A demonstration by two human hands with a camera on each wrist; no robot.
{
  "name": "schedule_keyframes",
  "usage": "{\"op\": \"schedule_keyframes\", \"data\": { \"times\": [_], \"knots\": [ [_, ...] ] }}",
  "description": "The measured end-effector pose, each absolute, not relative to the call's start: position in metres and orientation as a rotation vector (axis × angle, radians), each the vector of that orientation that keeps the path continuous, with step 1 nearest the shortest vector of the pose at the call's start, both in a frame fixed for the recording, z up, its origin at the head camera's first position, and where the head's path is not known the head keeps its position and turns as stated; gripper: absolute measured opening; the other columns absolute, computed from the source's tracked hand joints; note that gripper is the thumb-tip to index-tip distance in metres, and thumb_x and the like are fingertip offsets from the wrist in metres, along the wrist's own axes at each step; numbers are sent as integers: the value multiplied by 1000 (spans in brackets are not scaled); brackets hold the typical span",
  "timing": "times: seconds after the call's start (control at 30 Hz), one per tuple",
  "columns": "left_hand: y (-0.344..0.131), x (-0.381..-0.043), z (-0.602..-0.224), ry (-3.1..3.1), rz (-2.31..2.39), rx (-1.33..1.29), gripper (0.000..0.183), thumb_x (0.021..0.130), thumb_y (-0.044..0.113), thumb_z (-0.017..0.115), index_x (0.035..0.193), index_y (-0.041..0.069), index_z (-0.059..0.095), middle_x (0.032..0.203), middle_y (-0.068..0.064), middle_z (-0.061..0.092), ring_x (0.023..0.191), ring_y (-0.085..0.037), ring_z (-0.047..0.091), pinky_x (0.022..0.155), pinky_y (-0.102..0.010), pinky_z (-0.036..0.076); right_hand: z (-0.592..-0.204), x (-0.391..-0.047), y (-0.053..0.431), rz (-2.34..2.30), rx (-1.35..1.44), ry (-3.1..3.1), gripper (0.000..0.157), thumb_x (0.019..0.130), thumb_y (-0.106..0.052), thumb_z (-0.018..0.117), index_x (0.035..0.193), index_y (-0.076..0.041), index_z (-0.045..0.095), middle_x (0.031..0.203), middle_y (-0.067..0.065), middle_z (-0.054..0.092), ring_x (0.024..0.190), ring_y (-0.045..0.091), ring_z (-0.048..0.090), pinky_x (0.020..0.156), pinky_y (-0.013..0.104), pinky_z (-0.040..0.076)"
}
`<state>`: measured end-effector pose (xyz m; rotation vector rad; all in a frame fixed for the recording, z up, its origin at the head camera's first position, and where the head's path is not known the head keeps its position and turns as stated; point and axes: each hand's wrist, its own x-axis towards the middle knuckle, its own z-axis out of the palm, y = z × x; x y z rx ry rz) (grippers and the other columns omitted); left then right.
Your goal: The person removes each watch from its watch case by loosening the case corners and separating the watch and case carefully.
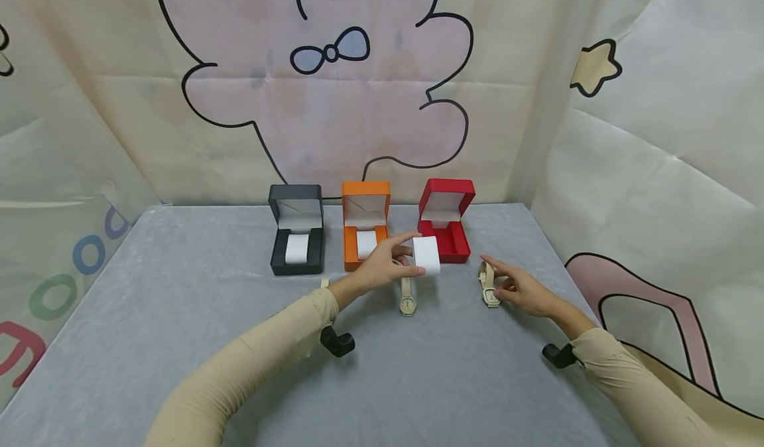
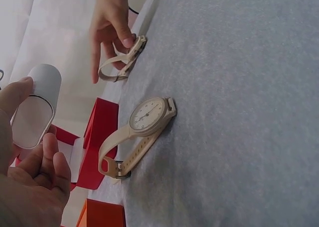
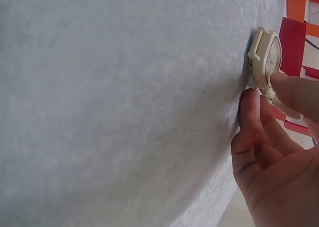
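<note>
My left hand (image 1: 382,264) pinches a white watch cushion (image 1: 426,255) by its end between thumb and fingers, in front of the red watch box (image 1: 455,243). The left wrist view shows the cushion (image 2: 46,82) with its rounded, padded end. To the right, my right hand (image 1: 525,291) grips a cream wristwatch (image 1: 491,296) low at the table. In the right wrist view, the thumb lies at the edge of this watch's dial (image 3: 272,57), fingers beneath. A second cream watch (image 1: 408,306) rests between the hands, its strap buckled in a loop.
A dark grey box (image 1: 297,269) and an orange box (image 1: 350,261) stand open left of the red one, each with a white cushion inside. Part of another cream strap (image 1: 325,282) shows behind my left forearm. Printed curtains rise behind the grey-covered table (image 1: 418,394).
</note>
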<state>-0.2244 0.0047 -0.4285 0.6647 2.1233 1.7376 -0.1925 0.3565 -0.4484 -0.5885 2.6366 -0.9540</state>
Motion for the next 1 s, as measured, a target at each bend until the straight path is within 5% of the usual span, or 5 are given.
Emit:
{"op": "schedule_keyframes", "data": {
  "times": [1.0],
  "knots": [
    [9,-228,-428,2134,1722,682,71,88,9,78,150,16,46,122,-20,68,87,-15,57,74,-22,49,-448,-198,360,-1023,-648,2633,65,96,2,62,154,2,34,142,33,52,99,28,70,79,23,53]
  ]
}}
